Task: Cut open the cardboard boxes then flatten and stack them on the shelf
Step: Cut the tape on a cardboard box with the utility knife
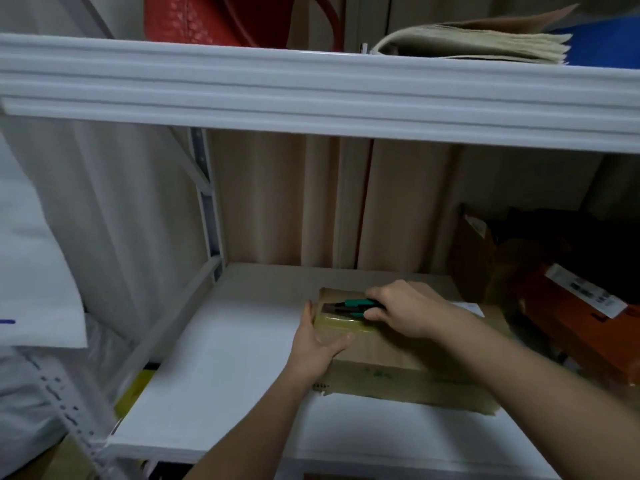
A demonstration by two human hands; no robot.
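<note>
Fingers [372, 315] of the right hand [403, 311] are curling round a green box cutter [349, 308] over the taped cardboard box [398, 358] on the shelf [221, 375]. Left hand [317, 341] is bracing its corner, fingers flat; judging best kept clear of the blade's path.

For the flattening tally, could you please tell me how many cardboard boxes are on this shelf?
2: the taped brown cardboard box under both hands mid-shelf, and an open brown cardboard box at the right rear. More may be hidden in the dark right corner.
</note>
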